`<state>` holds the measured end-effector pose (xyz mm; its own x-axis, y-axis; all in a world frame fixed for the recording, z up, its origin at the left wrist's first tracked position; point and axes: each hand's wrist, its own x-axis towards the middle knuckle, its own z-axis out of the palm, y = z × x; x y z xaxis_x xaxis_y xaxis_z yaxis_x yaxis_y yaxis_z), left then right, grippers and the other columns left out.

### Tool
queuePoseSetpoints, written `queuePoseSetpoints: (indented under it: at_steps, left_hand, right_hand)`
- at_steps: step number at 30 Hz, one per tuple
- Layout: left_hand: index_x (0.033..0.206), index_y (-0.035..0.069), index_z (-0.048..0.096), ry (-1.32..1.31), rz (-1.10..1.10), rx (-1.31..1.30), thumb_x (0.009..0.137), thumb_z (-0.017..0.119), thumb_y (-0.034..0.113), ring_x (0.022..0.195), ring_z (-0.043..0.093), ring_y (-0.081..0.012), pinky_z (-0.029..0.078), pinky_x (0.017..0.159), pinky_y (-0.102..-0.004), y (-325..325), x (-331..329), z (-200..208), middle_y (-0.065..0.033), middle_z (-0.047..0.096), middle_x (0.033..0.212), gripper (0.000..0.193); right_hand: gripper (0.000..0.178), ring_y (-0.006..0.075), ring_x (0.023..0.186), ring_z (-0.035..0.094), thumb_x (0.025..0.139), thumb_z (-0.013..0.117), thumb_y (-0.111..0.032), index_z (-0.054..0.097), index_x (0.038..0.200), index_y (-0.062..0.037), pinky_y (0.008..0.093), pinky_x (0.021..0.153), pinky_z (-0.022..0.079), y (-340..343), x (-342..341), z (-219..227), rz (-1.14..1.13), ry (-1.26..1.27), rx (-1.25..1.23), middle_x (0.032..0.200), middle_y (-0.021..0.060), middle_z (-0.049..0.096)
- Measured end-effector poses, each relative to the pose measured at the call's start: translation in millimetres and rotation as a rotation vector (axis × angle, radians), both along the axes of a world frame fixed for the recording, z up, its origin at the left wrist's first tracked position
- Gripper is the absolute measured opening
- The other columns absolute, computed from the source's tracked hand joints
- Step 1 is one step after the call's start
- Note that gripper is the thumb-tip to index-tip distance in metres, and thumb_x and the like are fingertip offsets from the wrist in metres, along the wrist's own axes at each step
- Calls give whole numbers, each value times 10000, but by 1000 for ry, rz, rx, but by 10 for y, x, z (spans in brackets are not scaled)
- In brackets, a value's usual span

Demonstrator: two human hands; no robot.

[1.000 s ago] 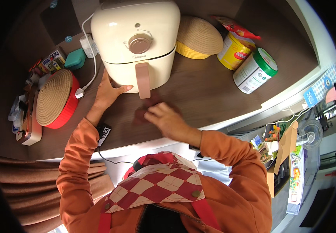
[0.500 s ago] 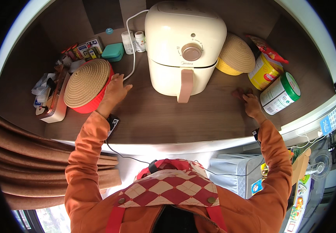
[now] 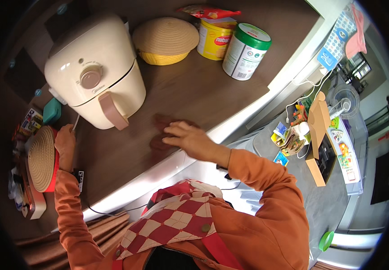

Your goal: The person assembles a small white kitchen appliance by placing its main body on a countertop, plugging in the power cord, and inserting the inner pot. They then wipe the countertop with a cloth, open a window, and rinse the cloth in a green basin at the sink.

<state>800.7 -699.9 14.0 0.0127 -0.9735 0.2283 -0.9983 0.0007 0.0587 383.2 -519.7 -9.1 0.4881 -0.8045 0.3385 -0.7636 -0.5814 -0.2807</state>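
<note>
My left hand (image 3: 65, 146) is at the left, against the side of a red basket (image 3: 56, 161) with a coiled tan woven lid (image 3: 42, 158). Its fingers look stretched, with the fingertips at a white cord (image 3: 77, 119); whether they touch the cord is unclear. My right hand (image 3: 189, 139) hovers low over or rests on the brown wooden shelf (image 3: 113, 168), near its front edge. Its fingers are spread with nothing in them, and a dark reddish smear like a reflection shows beside them. Beyond both hands stands a cream air fryer (image 3: 97, 81) with a brown knob and handle.
Toward the back right are a yellow basket with a woven lid (image 3: 166, 40), a yellow can (image 3: 213, 42), a green-lidded white tub (image 3: 246, 54) and a red packet (image 3: 208, 11). A teal box (image 3: 52, 111) stands left. An open cardboard box (image 3: 319, 135) lies on a grey table.
The view has turned right, so the air fryer shows farther left. My right hand has moved from near the white tub toward the shelf's front middle. My left hand stays by the red basket.
</note>
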Motion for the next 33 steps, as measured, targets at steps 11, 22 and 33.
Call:
queuePoseSetpoints:
  at_steps: [11, 22, 33]
  left_hand:
    - [1162, 32, 571, 636, -135, 74, 857, 590, 94, 846, 618, -163, 517, 627, -263, -71, 50, -45, -117, 605, 1085, 312]
    - [1157, 2, 590, 834, -246, 60, 927, 539, 179, 724, 537, -89, 458, 664, -221, 1505, -535, 196, -86, 601, 1129, 294]
    - [1041, -6, 633, 1231, -640, 271, 916, 521, 103, 642, 532, -83, 386, 577, -192, 1817, -1628, 187, -106, 639, 1015, 200]
  right_hand:
    - [409, 266, 1139, 451, 731, 571, -25, 632, 1094, -202, 355, 903, 463, -564, -1284, -161, -646, 167, -36, 1214, 34, 523]
    - [280, 273, 1103, 470, 656, 591, -30, 647, 916, -114, 394, 938, 402, 89, -201, -260, -223, -258, -211, 1086, 66, 552]
    - [279, 333, 923, 521, 761, 512, 36, 638, 998, -43, 390, 801, 456, 834, -1025, -492, -702, -688, -108, 961, 139, 593]
